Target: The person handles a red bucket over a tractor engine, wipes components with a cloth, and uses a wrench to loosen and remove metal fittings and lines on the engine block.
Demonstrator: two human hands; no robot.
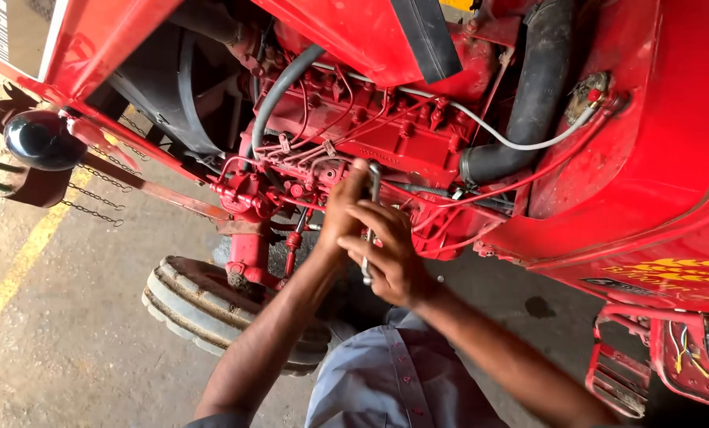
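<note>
A red tractor engine (370, 135) with thin red fuel pipes fills the upper middle of the view. My right hand (390, 254) grips the shaft of a silver spanner (372, 186) that stands upright, its head up at the engine's side fittings. My left hand (345, 208) rests against the pump area beside the spanner's head, with its thumb up near the head. Whether the left fingers also hold the spanner is hidden.
A ribbed front tyre (204, 305) lies below the engine. A black rubber hose (533, 87) curves down at the upper right. The red hood (346, 32) is raised above. A footstep (616, 384) sits at the lower right. A yellow line (21, 261) marks the concrete floor.
</note>
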